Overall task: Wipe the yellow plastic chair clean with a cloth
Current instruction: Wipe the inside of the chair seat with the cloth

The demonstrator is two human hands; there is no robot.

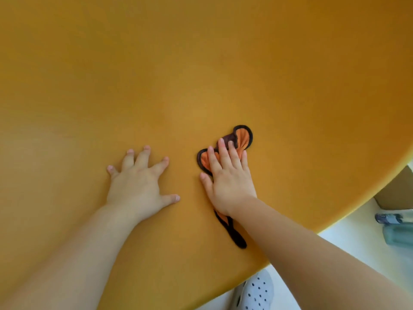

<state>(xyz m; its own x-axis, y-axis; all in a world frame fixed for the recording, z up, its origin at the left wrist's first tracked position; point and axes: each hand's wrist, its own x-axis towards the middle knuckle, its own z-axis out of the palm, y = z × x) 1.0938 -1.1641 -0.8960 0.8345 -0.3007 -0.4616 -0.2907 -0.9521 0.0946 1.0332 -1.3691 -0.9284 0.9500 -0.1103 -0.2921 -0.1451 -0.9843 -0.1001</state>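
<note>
My right hand (228,177) presses flat on the orange cloth (242,139) to rub the yellow chair (201,63). Just left of the cloth, my left hand (138,182) lies spread and empty, to steady me. Below the chair's edge is my grey shoe (254,291).

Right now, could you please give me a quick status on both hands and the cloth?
Left hand open, fingers spread, braced flat on the chair. Right hand open, pressing the cloth flat against it. Nothing in the way.
</note>
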